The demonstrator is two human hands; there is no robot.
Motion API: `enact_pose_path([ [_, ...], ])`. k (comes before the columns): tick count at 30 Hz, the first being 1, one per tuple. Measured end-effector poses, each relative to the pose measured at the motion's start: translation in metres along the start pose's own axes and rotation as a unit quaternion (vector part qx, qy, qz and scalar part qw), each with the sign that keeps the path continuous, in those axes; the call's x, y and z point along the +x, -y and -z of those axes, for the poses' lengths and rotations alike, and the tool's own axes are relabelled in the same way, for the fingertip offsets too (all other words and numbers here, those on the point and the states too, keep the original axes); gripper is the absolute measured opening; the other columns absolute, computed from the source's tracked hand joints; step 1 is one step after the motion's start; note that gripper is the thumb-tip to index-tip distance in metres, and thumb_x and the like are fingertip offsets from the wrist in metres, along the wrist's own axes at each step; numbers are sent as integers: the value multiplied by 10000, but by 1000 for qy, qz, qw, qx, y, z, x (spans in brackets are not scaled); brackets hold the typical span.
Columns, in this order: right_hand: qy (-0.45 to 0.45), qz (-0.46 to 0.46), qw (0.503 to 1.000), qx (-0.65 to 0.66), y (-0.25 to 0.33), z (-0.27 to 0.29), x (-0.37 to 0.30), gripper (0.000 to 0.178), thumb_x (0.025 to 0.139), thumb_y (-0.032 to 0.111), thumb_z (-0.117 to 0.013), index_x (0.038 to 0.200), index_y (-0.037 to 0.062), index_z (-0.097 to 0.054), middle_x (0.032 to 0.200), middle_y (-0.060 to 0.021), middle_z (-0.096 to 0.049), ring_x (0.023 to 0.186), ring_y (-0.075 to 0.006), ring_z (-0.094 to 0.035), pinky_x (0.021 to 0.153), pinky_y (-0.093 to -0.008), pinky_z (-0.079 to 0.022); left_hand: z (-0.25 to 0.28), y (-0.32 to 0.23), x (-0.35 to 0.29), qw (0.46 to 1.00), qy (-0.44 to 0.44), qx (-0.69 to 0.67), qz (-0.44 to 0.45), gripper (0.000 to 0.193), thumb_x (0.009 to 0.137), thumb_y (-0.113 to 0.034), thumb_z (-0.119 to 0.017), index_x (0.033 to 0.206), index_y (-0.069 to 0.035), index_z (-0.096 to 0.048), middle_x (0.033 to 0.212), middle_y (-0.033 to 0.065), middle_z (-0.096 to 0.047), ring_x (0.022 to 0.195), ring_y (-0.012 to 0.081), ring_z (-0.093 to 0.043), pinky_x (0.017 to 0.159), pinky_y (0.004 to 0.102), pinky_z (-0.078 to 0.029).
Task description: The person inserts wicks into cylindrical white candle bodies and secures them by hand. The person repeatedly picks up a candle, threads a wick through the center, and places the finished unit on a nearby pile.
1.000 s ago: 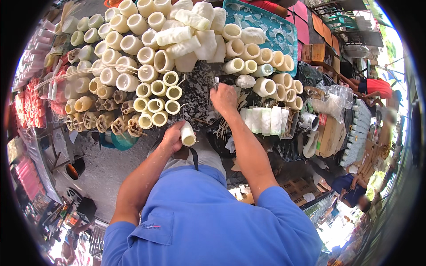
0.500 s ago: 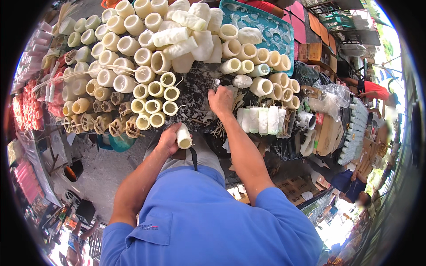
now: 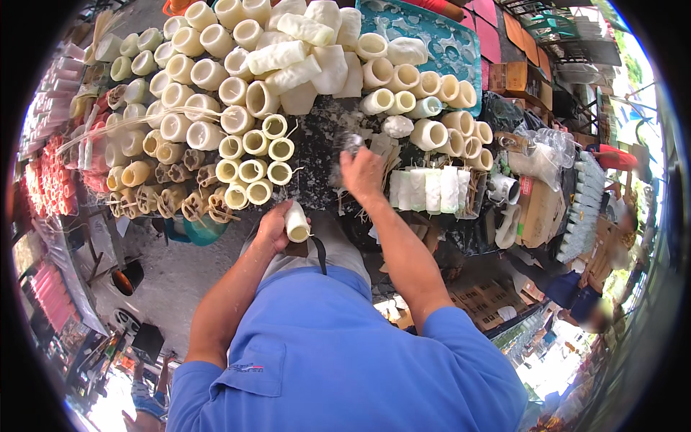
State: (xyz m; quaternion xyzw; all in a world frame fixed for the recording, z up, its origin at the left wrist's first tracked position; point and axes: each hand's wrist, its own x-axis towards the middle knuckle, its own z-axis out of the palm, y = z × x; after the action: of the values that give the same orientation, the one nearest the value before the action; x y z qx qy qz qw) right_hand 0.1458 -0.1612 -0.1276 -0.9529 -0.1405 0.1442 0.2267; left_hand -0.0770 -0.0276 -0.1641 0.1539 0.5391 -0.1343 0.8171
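Note:
My left hand [image 3: 273, 226] is wrapped round a pale, hollow wax candle shell [image 3: 296, 221], its open end toward me and a wick end sticking out beside it. The shell is in front of my waist, at the table's near edge. Over the dark, wax-flecked table [image 3: 311, 155], my right hand [image 3: 361, 173] is closed on a small whitish or silvery thing [image 3: 351, 142], too blurred to name. Left of my hands, several small cream wax shells [image 3: 252, 171] stand in rows, some with wicks. A lumpy white wax piece [image 3: 397, 127] lies just right of my right hand.
Larger hollow wax shells [image 3: 209, 73] crowd the table's far left, beside stacked white wax pieces [image 3: 330, 68]. Behind sits a turquoise tray [image 3: 453, 54] with wax scraps. White ridged candles [image 3: 432, 189] lie at right, near clear plastic [image 3: 536, 155] and cardboard boxes [image 3: 540, 212]. Other people appear at the right.
The thing in my right hand has become smeared by motion, and that hand has shifted slightly toward me. My left hand still holds the candle shell in nearly the same place.

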Motion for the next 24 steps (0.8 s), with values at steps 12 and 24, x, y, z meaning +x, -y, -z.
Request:
enact_pose_path([
  [12, -31, 12, 999, -28, -14, -2, 4, 267, 910, 251, -757, 853, -9, -744, 749, -249, -734, 743, -461, -746, 742, -547, -603, -8, -1, 0, 1000, 1, 12, -7, 504, 1116, -296, -572, 1456, 41, -417, 1129, 268, -655, 928, 417, -749, 741, 538, -668],
  [24, -41, 19, 999, -26, -6, -18, 58, 293, 901, 266, -748, 880, -26, -751, 836, -272, -759, 824, -465, -761, 809, -547, -608, -14, 2, -2, 1000, -1, 15, 1, 467, 1128, -296, -558, 1439, 23, -420, 1094, 260, -659, 895, 408, -747, 731, 539, -669],
])
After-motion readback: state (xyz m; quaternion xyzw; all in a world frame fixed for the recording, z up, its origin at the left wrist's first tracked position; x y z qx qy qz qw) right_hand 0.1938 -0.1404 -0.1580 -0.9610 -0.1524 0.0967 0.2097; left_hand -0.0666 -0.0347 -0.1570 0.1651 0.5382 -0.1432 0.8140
